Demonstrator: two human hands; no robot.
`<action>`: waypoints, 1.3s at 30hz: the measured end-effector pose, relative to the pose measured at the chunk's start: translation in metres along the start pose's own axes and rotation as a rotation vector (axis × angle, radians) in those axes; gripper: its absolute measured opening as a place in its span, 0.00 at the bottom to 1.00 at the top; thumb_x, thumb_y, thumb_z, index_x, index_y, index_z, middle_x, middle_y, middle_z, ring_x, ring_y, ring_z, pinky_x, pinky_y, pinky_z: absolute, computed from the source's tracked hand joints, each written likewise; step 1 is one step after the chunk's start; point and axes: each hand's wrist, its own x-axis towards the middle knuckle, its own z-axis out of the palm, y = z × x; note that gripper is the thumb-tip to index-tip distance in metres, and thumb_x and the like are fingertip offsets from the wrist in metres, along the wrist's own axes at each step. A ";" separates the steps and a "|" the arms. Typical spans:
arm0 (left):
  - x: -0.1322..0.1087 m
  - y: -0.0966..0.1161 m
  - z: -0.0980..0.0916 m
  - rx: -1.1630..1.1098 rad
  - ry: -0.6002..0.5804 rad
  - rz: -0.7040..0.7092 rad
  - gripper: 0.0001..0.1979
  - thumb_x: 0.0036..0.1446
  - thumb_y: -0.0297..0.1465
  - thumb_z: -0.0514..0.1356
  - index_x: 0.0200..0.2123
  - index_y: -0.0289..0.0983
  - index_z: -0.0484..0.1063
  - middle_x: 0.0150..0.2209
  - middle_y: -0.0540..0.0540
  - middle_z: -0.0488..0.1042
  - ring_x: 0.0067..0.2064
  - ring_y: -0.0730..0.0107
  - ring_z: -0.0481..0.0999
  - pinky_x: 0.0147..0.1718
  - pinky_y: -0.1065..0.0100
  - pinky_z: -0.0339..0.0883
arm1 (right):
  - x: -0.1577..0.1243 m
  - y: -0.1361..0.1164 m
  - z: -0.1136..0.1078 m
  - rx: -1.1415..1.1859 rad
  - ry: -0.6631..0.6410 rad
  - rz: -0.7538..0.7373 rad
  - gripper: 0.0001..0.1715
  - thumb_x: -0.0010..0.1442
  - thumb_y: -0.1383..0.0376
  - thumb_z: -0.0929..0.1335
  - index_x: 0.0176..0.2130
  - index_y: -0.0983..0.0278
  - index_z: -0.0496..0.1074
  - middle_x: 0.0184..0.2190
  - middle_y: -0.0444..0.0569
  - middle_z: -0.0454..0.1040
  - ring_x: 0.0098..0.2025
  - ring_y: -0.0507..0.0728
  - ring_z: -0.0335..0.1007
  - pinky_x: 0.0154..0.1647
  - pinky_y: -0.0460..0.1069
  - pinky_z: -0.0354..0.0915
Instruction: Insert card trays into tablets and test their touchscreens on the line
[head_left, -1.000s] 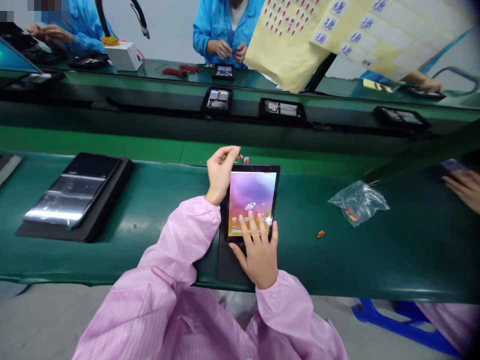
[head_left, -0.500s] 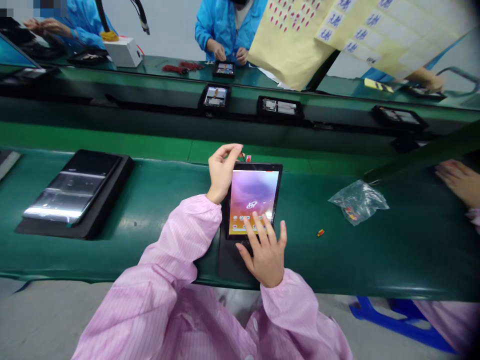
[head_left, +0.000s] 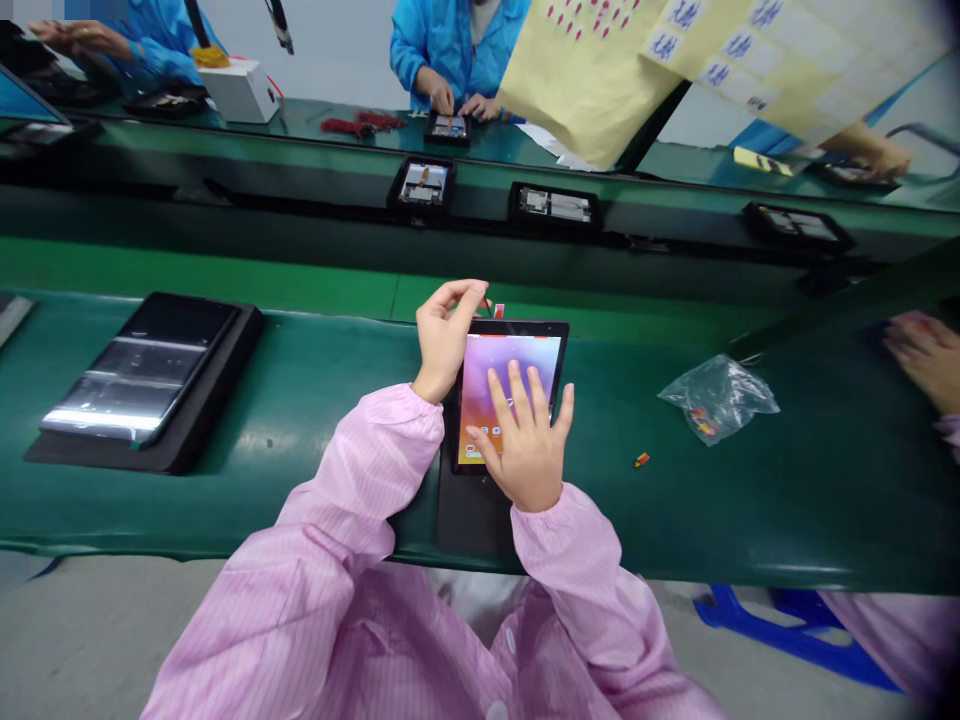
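Note:
A black-framed tablet (head_left: 480, 395) lies lit on a black pad (head_left: 472, 515), showing a pink-purple home screen. My right hand (head_left: 525, 430) rests on the lower screen with its fingers spread, hiding most of the icons. My left hand (head_left: 444, 335) is beside the tablet's top left corner, with thumb and fingers pinched. A thin dark pin (head_left: 488, 307) seems to stick out from those fingertips. A small red tag (head_left: 499, 311) is just beyond the tablet's top edge.
A dark tray (head_left: 90, 440) holds a glossy black panel (head_left: 150, 375) to my left. To the right lie a plastic bag (head_left: 718, 398) and a small orange piece (head_left: 641, 460). Trays with opened devices (head_left: 553, 205) ride the green bench (head_left: 660, 520) ahead. A co-worker's hand (head_left: 926, 358) is at right.
My right hand has slid up the screen and its fingers have spread wider. The tablet stays put. The co-worker's hand at right has shifted, and the view has tilted slightly.

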 end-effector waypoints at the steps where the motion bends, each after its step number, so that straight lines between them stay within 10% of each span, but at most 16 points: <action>1: 0.000 0.000 0.000 0.003 0.001 -0.001 0.06 0.55 0.35 0.64 0.30 0.38 0.76 0.28 0.50 0.75 0.29 0.75 0.74 0.33 0.72 0.70 | -0.005 -0.001 0.000 -0.001 -0.009 0.000 0.37 0.66 0.47 0.59 0.65 0.66 0.59 0.65 0.57 0.58 0.67 0.67 0.52 0.68 0.69 0.35; 25: 0.000 0.002 0.001 0.009 0.004 -0.006 0.07 0.54 0.35 0.65 0.30 0.38 0.76 0.27 0.50 0.75 0.31 0.74 0.76 0.36 0.71 0.70 | -0.069 -0.014 -0.008 0.050 -0.179 0.010 0.35 0.66 0.49 0.60 0.65 0.63 0.58 0.65 0.55 0.59 0.67 0.66 0.51 0.68 0.69 0.33; 39: -0.001 0.003 0.000 -0.019 -0.035 0.018 0.07 0.55 0.36 0.64 0.31 0.38 0.76 0.27 0.51 0.75 0.29 0.77 0.75 0.33 0.73 0.69 | 0.001 -0.018 -0.011 0.020 0.126 0.213 0.40 0.68 0.48 0.55 0.64 0.75 0.58 0.64 0.66 0.58 0.67 0.66 0.53 0.67 0.68 0.41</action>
